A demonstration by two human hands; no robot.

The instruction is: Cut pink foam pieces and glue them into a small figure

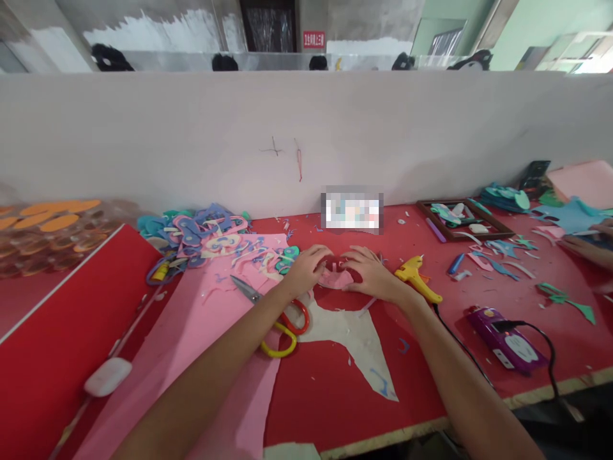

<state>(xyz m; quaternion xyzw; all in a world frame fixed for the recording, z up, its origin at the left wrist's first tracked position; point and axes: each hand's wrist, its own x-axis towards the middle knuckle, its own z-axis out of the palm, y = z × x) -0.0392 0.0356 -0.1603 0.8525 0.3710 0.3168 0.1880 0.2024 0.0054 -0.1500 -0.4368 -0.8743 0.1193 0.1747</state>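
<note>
A small curved pink foam piece (338, 279) lies low over the red table between my two hands. My left hand (309, 269) is curled at its left end, with the fingertips on it. My right hand (372, 276) pinches its right end, the thumb below and the fingers bent above. Scissors (258, 299) with red and yellow handles lie open by my left forearm, which covers part of them. Just below the hands is an irregular cream sheet (342, 329). A yellow glue gun (417, 280) rests right of my right hand.
A large pink foam sheet (225, 377) covers the left side, with a pile of cut foam shapes (205, 233) behind it. A purple power strip (507, 342) and a brown-framed tray (500, 230) are at right. A co-worker's hand (587, 246) shows at the far right.
</note>
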